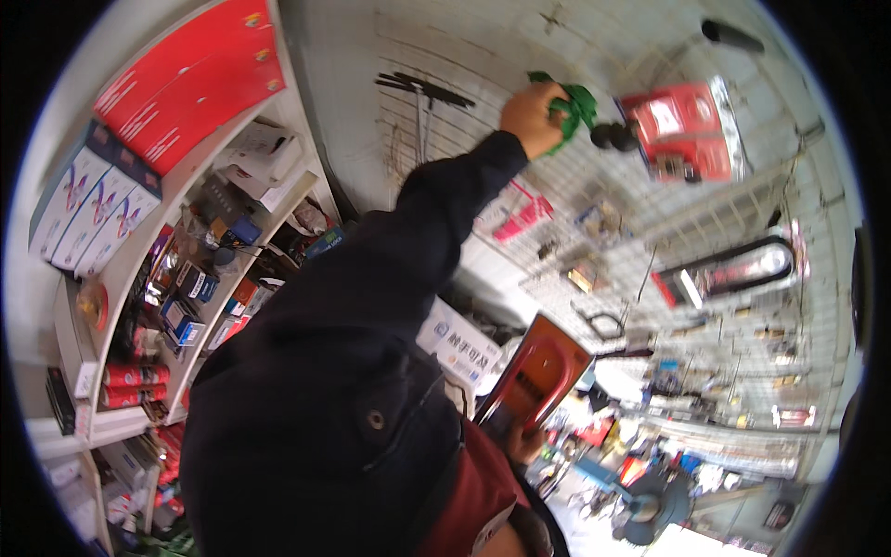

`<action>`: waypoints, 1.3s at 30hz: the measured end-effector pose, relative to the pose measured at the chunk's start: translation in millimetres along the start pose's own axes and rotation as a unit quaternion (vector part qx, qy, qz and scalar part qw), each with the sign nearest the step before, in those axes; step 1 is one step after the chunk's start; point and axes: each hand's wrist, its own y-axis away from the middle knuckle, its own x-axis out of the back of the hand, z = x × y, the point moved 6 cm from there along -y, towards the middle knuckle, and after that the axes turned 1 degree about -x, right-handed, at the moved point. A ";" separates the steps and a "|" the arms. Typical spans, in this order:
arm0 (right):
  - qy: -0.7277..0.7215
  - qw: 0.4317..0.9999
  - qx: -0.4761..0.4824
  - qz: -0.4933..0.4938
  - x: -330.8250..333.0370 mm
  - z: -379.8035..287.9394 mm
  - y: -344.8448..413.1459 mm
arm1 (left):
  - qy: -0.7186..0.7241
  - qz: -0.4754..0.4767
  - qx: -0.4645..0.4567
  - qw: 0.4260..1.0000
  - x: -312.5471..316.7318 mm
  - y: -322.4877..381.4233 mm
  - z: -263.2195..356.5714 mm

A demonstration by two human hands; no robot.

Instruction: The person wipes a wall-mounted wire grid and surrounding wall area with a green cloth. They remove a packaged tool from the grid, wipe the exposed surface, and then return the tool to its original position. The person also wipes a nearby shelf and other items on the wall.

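My left hand (534, 115), at the end of a raised dark sleeve, grips a crumpled green cloth (576, 108) up by the wire grid panel (480, 139) on the wall. Just right of the cloth are dark round knobs (614, 137) and a red blister pack (686, 129) hanging from the grid. Lower down, close to my body, my right hand (525, 444) holds the lower end of a reddish-brown flat piece (546, 362) with a raised rounded frame. My fingers there are partly hidden.
White shelves (202, 150) on the left bear boxes and red cans (136, 384). Wiper blades (424, 89), a pink package (525, 217) and a long black-edged pack (731, 268) hang on the grid. Behind the flat piece stands a white printed carton (459, 344). Clutter fills the lower right.
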 end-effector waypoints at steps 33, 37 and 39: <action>-0.372 0.917 0.092 -0.108 -25.7 -147.7 -65.0 | 0.018 0.048 0.056 0.997 55.7 -60.0 0.6; -0.343 0.930 0.088 -0.103 -26.4 -141.2 -60.3 | -0.024 0.034 -0.015 0.999 65.9 -63.0 4.0; -0.365 0.920 0.068 -0.124 -27.6 -137.3 -56.6 | 0.032 0.049 -0.013 0.998 72.5 -64.7 0.0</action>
